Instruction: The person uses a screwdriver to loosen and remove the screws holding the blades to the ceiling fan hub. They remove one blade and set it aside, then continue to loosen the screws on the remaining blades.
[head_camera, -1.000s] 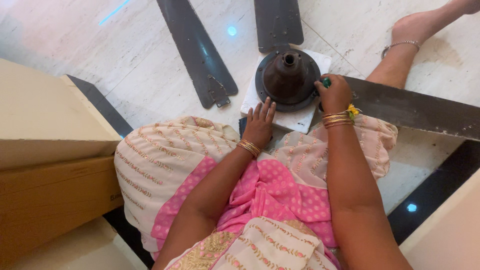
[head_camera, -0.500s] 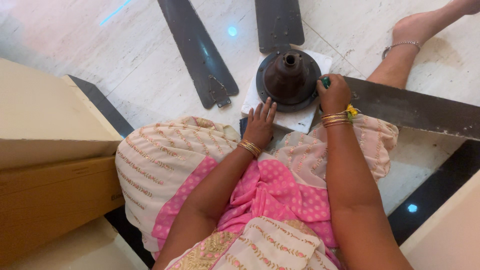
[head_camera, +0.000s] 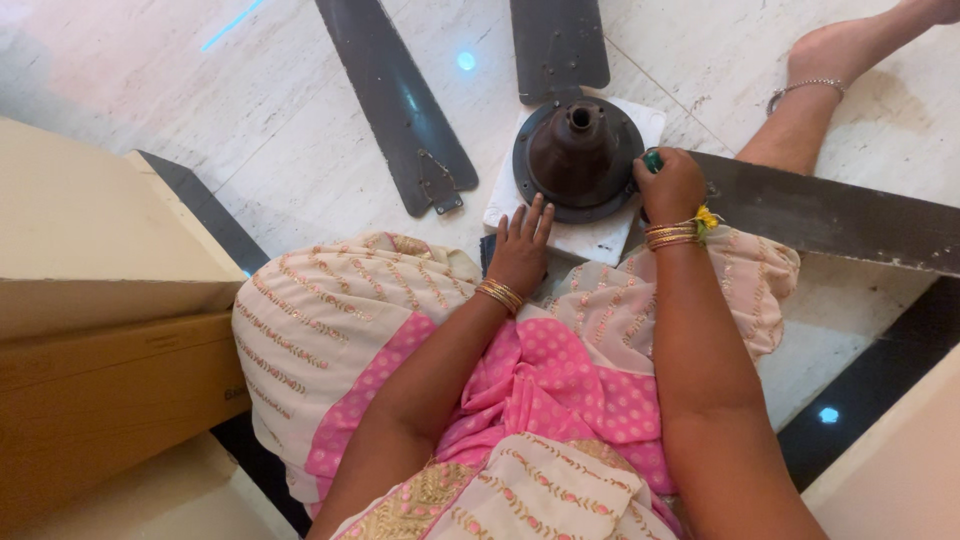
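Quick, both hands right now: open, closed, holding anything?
Left hand: open, fingers spread flat, tips at the dark brown round metal fan motor.
Right hand: closed on a green-handled tool.

Single head-worn view, looking steeply down, close over lap and floor

Soft even daylight, sharp focus, small glare spots on floor (head_camera: 300, 120).

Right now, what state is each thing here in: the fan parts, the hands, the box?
Fan motor: upright on a white block.
Right blade: lying against the motor.
Loose blade: detached, flat on the floor.
Top blade: lying at the motor's edge.
Left hand: open, fingertips by the motor.
Right hand: closed on a green-handled tool.
Cardboard box: closed.
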